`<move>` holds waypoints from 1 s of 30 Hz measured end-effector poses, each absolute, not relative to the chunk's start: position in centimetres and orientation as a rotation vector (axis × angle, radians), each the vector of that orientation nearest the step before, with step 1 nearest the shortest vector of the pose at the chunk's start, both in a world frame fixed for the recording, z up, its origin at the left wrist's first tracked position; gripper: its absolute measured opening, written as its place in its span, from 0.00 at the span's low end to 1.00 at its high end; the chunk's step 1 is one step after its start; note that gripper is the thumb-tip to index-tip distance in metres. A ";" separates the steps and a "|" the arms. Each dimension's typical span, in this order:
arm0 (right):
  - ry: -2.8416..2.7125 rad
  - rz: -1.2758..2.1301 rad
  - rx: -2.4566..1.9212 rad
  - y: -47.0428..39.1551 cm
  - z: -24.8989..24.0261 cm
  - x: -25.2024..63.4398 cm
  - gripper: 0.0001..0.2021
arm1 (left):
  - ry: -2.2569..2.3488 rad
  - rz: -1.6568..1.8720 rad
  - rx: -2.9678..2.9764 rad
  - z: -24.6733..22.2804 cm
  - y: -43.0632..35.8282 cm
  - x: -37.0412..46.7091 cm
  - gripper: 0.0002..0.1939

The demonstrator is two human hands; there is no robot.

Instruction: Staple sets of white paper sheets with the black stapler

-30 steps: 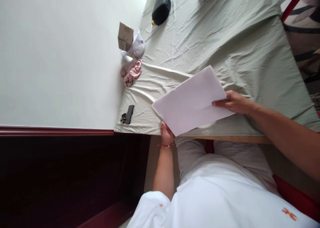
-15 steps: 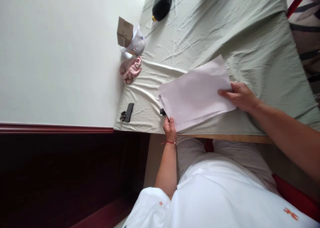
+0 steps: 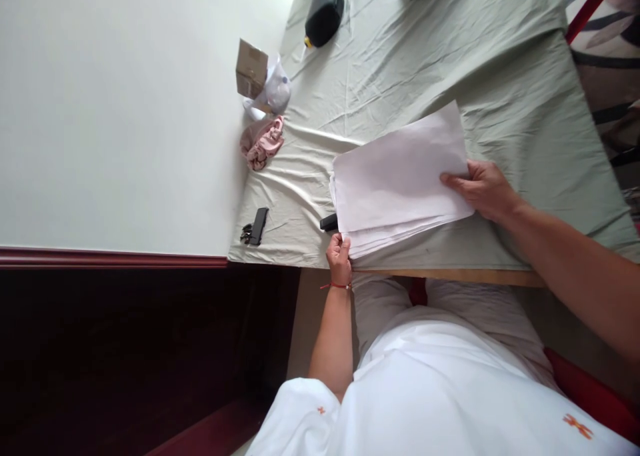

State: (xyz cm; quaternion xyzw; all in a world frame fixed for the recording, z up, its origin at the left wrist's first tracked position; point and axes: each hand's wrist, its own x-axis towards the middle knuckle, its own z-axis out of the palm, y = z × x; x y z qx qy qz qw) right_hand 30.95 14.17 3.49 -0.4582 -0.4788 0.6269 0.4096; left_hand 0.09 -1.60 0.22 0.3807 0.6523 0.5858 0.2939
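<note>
A stack of white paper sheets is held over the near part of the cloth-covered table. My right hand grips its right edge, thumb on top and fingers underneath. At the near left corner, my left hand pinches the sheets between thumb and fingers. The top sheet is shifted away from those below, so several lower edges show along the near side. A black object sticks out from under the stack's left edge; the rest of it is hidden, and I cannot tell its kind.
Binder clips and a black bar-shaped object lie near the table's left corner. Along the wall are a pink scrunched cloth, a clear plastic bag and a cardboard box. A black case stands farther back.
The top sheet has slid to the right and away from me, fanning out the lower edges. More of the black object now shows. Both hands keep their holds.
</note>
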 end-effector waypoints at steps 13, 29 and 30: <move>-1.209 1.587 -1.183 13.9 3.9 30.9 0.12 | 1.981 1.587 1.082 -0.2 -1.2 -0.1 0.26; -1.154 1.593 -1.125 14.2 3.2 30.8 0.11 | 1.798 1.565 1.018 0.0 -1.2 -0.2 0.21; -1.137 1.591 -1.112 14.3 3.1 30.8 0.11 | 1.766 1.553 1.030 0.2 -1.3 -0.1 0.21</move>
